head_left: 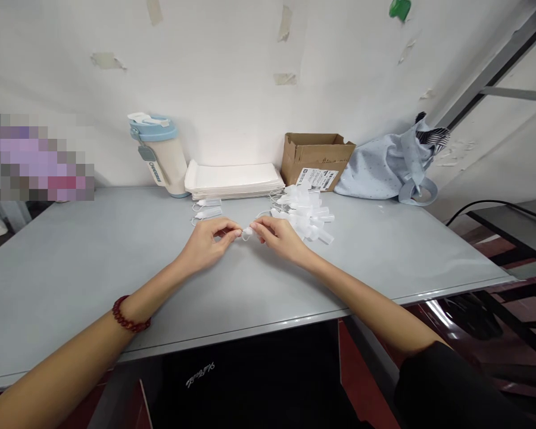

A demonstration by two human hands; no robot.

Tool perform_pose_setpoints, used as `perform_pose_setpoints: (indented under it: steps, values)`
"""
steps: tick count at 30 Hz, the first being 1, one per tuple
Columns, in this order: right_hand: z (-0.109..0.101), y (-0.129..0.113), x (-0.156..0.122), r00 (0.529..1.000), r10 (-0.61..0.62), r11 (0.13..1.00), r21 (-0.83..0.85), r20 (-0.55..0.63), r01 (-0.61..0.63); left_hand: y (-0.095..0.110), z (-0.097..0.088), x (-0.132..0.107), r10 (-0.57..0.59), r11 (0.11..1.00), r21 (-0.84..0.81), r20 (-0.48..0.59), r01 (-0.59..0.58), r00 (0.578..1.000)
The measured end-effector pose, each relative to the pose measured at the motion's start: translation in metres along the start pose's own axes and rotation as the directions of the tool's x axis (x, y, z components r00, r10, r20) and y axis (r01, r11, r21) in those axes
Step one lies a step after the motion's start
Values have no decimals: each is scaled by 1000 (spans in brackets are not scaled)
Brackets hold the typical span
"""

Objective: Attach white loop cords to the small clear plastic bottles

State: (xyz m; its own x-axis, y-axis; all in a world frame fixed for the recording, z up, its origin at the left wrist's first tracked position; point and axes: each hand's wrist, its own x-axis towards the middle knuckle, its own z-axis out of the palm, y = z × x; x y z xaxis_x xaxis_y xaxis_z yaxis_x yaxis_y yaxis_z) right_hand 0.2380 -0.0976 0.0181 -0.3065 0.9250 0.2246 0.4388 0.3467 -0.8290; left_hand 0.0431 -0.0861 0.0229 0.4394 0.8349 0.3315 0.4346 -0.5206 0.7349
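Note:
Above the grey table my left hand (212,239) and my right hand (279,236) meet, fingertips pinched. Between them is a small white plastic piece with a thin loop (247,233), gripped from both sides; much of it is hidden by my fingers. Just beyond my right hand lies a pile of small translucent white plastic tubes with thin loops (304,208). Past my left hand, two similar tubes (209,208) rest side by side.
Along the wall stand a cream tumbler with a blue lid (165,155), a stack of white sheets (234,180), an open cardboard box (317,158) and a light blue cloth bag (379,170). The grey table's (268,298) front edge lies near my body.

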Motion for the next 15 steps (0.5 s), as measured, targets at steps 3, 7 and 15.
perform_pose_setpoints:
  steps: [3,7,15]
  values:
    - [0,-1,-1,1000,3,1000,6,-8,-3,2,0,0,-4,1000,-11,-11,4,1000]
    - [2,-2,-2,1000,3,1000,16,-14,-3,4,2,0,-6,1000,-17,-15,5,1000]
    - [0,-2,0,999,-31,999,32,-10,31,7,1,2,-47,999,-3,21,47,999]
